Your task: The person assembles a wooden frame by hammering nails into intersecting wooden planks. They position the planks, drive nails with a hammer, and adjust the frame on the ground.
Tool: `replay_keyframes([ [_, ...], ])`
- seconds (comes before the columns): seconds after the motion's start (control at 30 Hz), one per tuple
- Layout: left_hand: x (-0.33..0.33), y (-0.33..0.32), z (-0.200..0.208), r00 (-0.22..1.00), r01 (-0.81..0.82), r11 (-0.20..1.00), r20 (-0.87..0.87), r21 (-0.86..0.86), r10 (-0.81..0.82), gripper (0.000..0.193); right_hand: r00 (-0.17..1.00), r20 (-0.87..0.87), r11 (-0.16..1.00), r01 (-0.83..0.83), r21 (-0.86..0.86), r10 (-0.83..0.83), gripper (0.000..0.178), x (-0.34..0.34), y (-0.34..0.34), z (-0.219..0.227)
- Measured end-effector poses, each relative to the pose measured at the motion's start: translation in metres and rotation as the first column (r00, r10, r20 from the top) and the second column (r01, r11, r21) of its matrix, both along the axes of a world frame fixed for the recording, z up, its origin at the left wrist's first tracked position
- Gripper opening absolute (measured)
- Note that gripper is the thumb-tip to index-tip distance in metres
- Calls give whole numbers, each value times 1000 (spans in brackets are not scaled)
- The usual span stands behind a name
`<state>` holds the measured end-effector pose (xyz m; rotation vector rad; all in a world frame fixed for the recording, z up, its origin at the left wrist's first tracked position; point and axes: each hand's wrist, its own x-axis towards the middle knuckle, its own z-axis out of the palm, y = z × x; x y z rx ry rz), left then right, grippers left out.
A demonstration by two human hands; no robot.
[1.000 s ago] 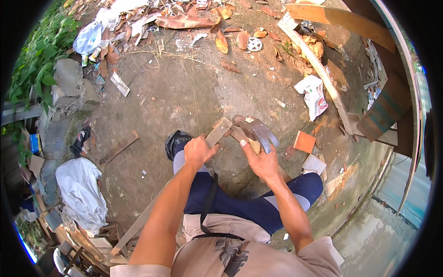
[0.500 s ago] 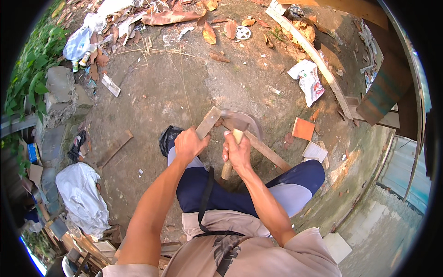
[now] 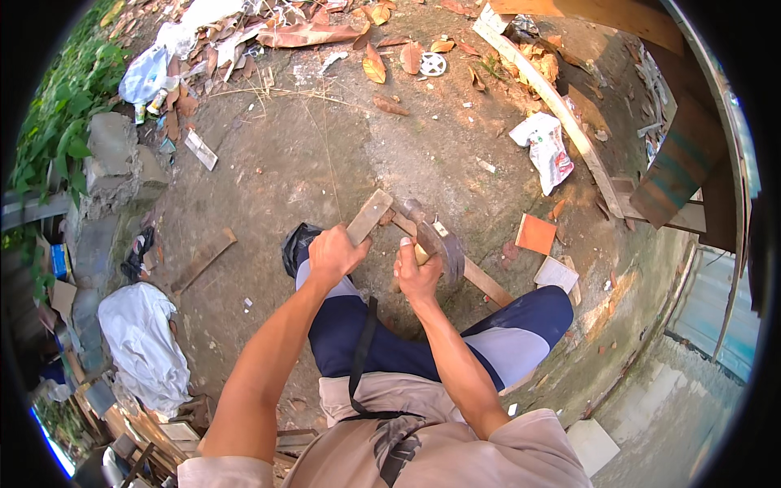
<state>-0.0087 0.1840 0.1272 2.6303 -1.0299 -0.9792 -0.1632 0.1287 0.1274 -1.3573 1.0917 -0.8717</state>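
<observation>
My left hand is closed round a short wooden piece, whose end slants up and away past my fingers. Just right of it, my right hand grips a hammer by its pale wooden handle. The dark metal hammer head sits beyond and to the right of my knuckles, apart from the wooden piece. Beneath the hammer runs a long wooden strip, slanting down toward my right knee. Its far end lies close to the short piece; I cannot tell whether they touch.
A black plastic bag lies by my left knee. Orange and white tile pieces are at the right. Further off are a plank, a white sack, a long timber and concrete blocks.
The hammer has turned in my right hand's grip area: its head, blurred before, now shows clearly nearer my knuckles, and less handle shows below. My left hand and the wooden piece stay in place.
</observation>
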Motion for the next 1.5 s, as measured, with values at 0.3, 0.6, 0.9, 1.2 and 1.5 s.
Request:
replay_keyframes([
  [0.3, 1, -5, 4, 1000, -12, 1000, -21, 13, 12, 54, 971, -197, 974, -93, 208, 135, 32, -21, 0, -33],
  [0.6, 1, -4, 5, 999, -15, 999, -32, 41, 17, 53, 989, -80, 955, -96, 281, 123, 24, -6, 16, -34],
  [0.9, -3, -2, 6, 999, -17, 1000, -36, 14, 17, 51, 985, -152, 984, -106, -141, 84, 24, -5, -13, -5],
  [1.2, 0, -4, 10, 999, -9, 1000, -49, 29, 11, 50, 958, -262, 966, -170, -196, 115, 16, -2, -24, -11],
  [1.5, -3, 0, 2, 1000, -22, 1000, -7, 1, 22, 51, 938, -344, 952, -151, -265, 53, 30, -25, -3, -31],
])
